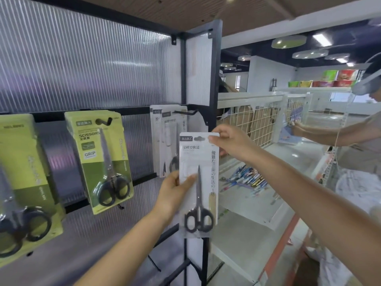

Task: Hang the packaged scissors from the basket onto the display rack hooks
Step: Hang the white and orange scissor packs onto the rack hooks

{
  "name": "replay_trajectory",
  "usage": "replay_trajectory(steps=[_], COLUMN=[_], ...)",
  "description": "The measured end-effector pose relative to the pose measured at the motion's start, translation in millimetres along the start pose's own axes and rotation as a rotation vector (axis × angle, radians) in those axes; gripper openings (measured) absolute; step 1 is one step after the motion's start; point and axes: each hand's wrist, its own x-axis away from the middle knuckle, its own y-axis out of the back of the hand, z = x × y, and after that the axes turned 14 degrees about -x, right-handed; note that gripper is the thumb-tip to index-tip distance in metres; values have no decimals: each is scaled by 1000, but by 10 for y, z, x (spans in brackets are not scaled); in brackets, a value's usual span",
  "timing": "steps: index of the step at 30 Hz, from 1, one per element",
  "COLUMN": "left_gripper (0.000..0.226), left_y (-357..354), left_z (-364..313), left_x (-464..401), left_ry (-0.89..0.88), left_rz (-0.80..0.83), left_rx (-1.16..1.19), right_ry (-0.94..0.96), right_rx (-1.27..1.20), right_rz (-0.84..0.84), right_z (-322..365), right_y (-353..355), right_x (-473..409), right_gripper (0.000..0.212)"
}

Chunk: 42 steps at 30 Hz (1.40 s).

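Both hands are up at the display rack [214,79], and between them is a white pack of scissors [198,182], held upright just below the black hook [186,112] on the rack's right-hand end. The right hand [231,142] pinches the pack's top right corner, fingers curled over the card beside its hang hole. The left hand [175,195] grips the pack's left edge lower down, thumb pressed flat across the front. The pack hangs free of the hook, not yet on it. On that same hook, just behind the held pack, hang more white packs [165,139]. Left of the hook, green scissor packs [99,159] hang on another peg [103,121] of the rack. Right of the rack, pens [245,178] lie scattered on a white shelf [274,205], and another person's arm [329,131] reaches in beyond it.
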Motion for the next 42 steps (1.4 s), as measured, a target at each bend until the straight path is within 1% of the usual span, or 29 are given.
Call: replay_trajectory(steps=[2,3,5,6,9,12,13,16,17,19,21,25,30,34,42], left_gripper=[14,21,35,36,15,30,29,10,9,9,6,8,5,6,7], left_y=[6,12,22,23,18,47,61,83,86,86,89,83,66,43,31], left_z=[61,82,121,141,106,88,89,66,64,62,55,36,45,24,17], left_x=[18,29,30,19,-19,-68,-87,-140,-166,-217,-249,-254,-280,-280,-323], left_ry=[36,33,6,-2,-9,-40,-50,-83,-96,-106,-116,-117,-131,-151,-138], left_rz=[5,8,17,17,-62,-89,-97,-116,-119,-115,-114,-97,-103,-105,-113], left_rx=[23,27,9,11,39,24,16,34,36,41,24,26,25,73,98], right_ry=[22,23,20,20,33,33,35,40,47,63,83,123,106,89,82], right_rx=[1,11,50,65,30,-13,-2,7,14,28,35,37,-8,60,136], right_rz=[-2,6,15,-2,-76,-109,-118,-112,-95,-73,-93,-122,-154,-144,-138], right_z=[51,68,66,56,42,44,36,15,7,-12,-22,-20,-26,-74,-127], right_y=[35,39,15,-3,-31,-10,4,31,32,30,34,47,61,67,40], right_x=[-34,-55,-101,-120,-148,-153,-156,-158,-160,-166,-175,-194,-192,-204,-262], right_gripper=[9,6,7,8,19,28,27,23,28,45,51,42,33,21,17])
